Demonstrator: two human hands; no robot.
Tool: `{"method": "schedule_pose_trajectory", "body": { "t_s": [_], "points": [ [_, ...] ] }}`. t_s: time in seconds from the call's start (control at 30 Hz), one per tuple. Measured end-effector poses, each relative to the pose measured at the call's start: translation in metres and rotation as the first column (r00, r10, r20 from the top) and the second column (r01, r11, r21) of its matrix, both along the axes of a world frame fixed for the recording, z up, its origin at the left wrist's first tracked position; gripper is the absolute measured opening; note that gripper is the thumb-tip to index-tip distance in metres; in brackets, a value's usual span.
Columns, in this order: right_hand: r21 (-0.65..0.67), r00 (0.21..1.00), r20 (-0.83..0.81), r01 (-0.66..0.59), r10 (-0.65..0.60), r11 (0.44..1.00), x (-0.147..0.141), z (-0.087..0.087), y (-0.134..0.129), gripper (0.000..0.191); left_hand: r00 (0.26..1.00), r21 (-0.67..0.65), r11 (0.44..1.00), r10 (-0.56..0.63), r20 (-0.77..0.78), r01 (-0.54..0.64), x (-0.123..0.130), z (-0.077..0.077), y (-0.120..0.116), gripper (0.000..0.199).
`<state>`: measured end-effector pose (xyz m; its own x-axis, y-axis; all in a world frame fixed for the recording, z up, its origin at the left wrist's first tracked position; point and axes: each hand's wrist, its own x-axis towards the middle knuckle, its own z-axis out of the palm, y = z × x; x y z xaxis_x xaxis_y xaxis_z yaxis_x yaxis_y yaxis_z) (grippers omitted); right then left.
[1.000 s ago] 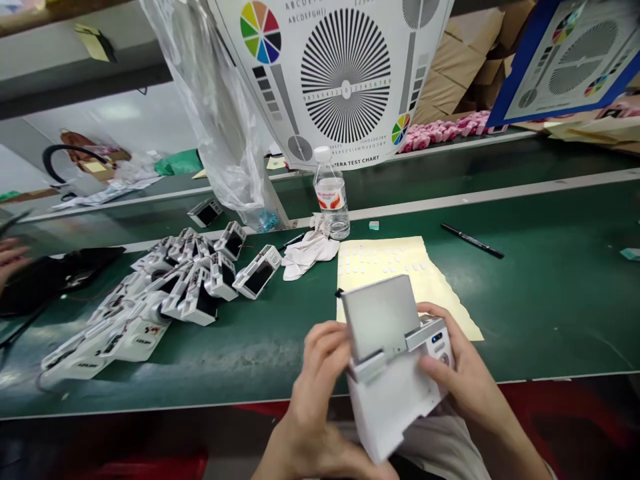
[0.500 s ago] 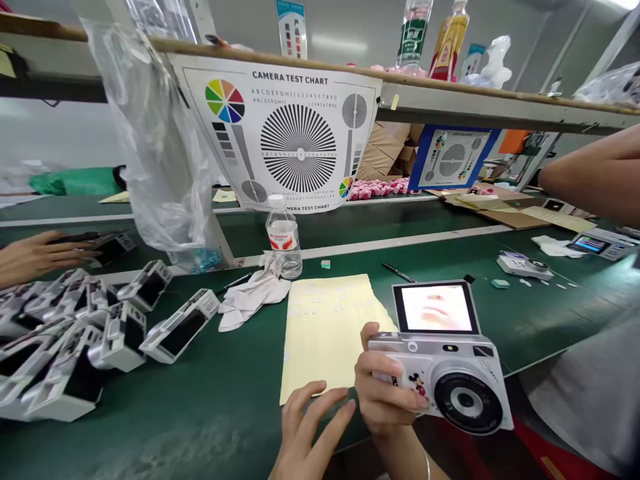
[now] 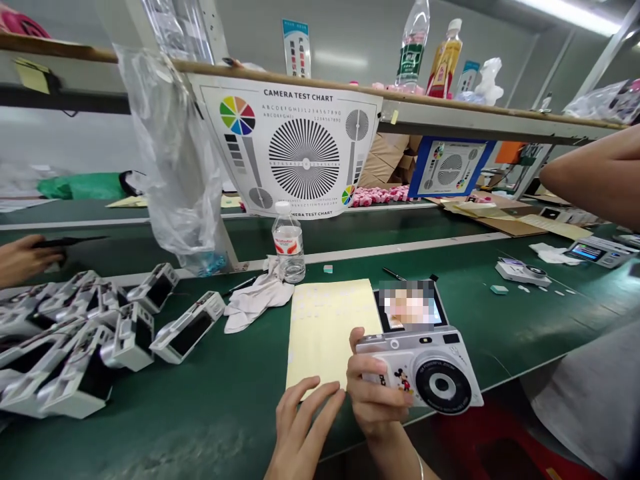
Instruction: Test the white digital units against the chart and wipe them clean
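My right hand [image 3: 370, 393] is wrapped round the left end of a silver-and-white digital camera [image 3: 400, 363], held above the table's front edge. Its black lens faces me, and a cartoon mouse decorates the front. The flip-up screen [image 3: 437, 303] stands raised on top, its picture partly blurred out. Beside it, my left hand [image 3: 305, 420] is open, fingers spread and bent at the near edge of a yellow paper sheet [image 3: 330, 333] with small pale marks. Whether the fingertips touch the sheet, I cannot tell.
Several white cameras [image 3: 80, 360] crowd the green table's left side. A crumpled cloth [image 3: 257, 303] and water bottle [image 3: 289, 250] stand behind the sheet, below a camera test chart [image 3: 305, 153]. Another person's hand [image 3: 23, 260] holds a thin dark tool; someone's arm [image 3: 595, 177] is at right.
The camera in my right hand has shifted left and turned slightly, and its screen picture differs. At far left, the other person's hand has drawn back from a dark-screened camera. My view has tilted up.
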<state>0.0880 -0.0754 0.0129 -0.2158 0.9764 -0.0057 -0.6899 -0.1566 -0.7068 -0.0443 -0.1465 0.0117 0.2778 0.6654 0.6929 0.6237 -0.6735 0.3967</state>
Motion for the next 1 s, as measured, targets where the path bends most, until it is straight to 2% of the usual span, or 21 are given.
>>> {"method": "schedule_pose_trajectory", "body": {
  "t_s": [0.07,0.13,0.2,0.3,0.37,0.4,0.43,0.47,0.53,0.6,0.63,0.67,0.7,0.77,0.8,0.83,0.87,0.93,1.0],
  "points": [
    [0.039,0.994,0.028,-0.111,0.110,0.993,0.005,-0.005,0.002,0.072,0.989,-0.082,0.995,-0.037,0.143,0.049,-0.001,0.008,-0.002,0.074],
    [0.073,0.976,0.056,-0.216,0.213,0.974,0.011,-0.006,0.002,0.062,0.926,-0.171,0.969,-0.106,0.362,0.178,-0.005,0.016,-0.002,0.084],
    [0.106,0.947,0.100,-0.316,0.306,0.943,0.017,-0.003,-0.002,0.056,0.795,-0.230,0.904,-0.170,0.582,0.361,-0.014,0.023,0.002,0.087],
    [0.119,0.886,0.226,-0.438,0.406,0.891,0.023,0.004,-0.010,0.047,0.559,-0.262,0.751,-0.169,0.812,0.606,-0.031,0.028,0.009,0.089],
    [0.114,0.830,0.400,-0.465,0.388,0.878,0.024,0.009,-0.014,0.039,0.457,-0.270,0.676,-0.111,0.882,0.686,-0.041,0.029,0.011,0.089],
    [0.113,0.797,0.494,-0.456,0.348,0.883,0.023,0.011,-0.016,0.038,0.437,-0.282,0.655,-0.082,0.896,0.701,-0.044,0.031,0.011,0.087],
    [0.115,0.760,0.574,-0.442,0.304,0.889,0.022,0.013,-0.016,0.040,0.441,-0.298,0.651,-0.063,0.895,0.698,-0.046,0.033,0.010,0.086],
    [0.119,0.728,0.632,-0.432,0.267,0.894,0.022,0.015,-0.016,0.042,0.476,-0.318,0.671,-0.060,0.877,0.670,-0.047,0.036,0.008,0.084],
    [0.119,0.700,0.671,-0.425,0.243,0.897,0.021,0.017,-0.014,0.045,0.645,-0.316,0.783,-0.140,0.751,0.536,-0.045,0.045,0.004,0.080],
    [0.097,0.709,0.653,-0.427,0.267,0.899,0.022,0.018,-0.012,0.047,0.840,-0.195,0.920,-0.202,0.504,0.339,-0.040,0.054,0.001,0.078],
    [0.082,0.721,0.632,-0.427,0.284,0.901,0.022,0.019,-0.011,0.047,0.906,-0.106,0.961,-0.200,0.373,0.256,-0.037,0.058,-0.001,0.078],
    [0.076,0.737,0.611,-0.416,0.288,0.906,0.023,0.019,-0.011,0.047,0.948,-0.025,0.978,-0.194,0.252,0.206,-0.033,0.060,-0.002,0.076],
    [0.081,0.757,0.591,-0.399,0.279,0.913,0.023,0.020,-0.010,0.046,0.969,0.044,0.978,-0.209,0.131,0.205,-0.030,0.061,-0.003,0.070],
    [0.120,0.805,0.551,-0.339,0.222,0.933,0.023,0.023,-0.011,0.041,0.953,0.117,0.950,-0.277,-0.123,0.291,-0.026,0.061,-0.006,0.051],
    [0.138,0.827,0.529,-0.303,0.189,0.943,0.023,0.025,-0.012,0.040,0.938,0.129,0.941,-0.283,-0.200,0.312,-0.027,0.061,-0.008,0.044],
    [0.145,0.844,0.511,-0.272,0.164,0.951,0.022,0.028,-0.012,0.039,0.942,0.135,0.947,-0.259,-0.212,0.291,-0.029,0.061,-0.010,0.041],
    [0.141,0.855,0.496,-0.254,0.154,0.957,0.022,0.032,-0.013,0.039,0.965,0.130,0.964,-0.208,-0.161,0.230,-0.032,0.061,-0.012,0.043],
    [0.119,0.870,0.469,-0.236,0.154,0.965,0.022,0.039,-0.016,0.041,0.998,0.071,0.997,-0.040,0.039,0.037,-0.041,0.061,-0.015,0.056],
    [0.105,0.885,0.440,-0.219,0.152,0.970,0.022,0.047,-0.019,0.041,0.992,-0.041,0.997,0.064,0.112,-0.060,-0.048,0.060,-0.013,0.070]
  ]
}}
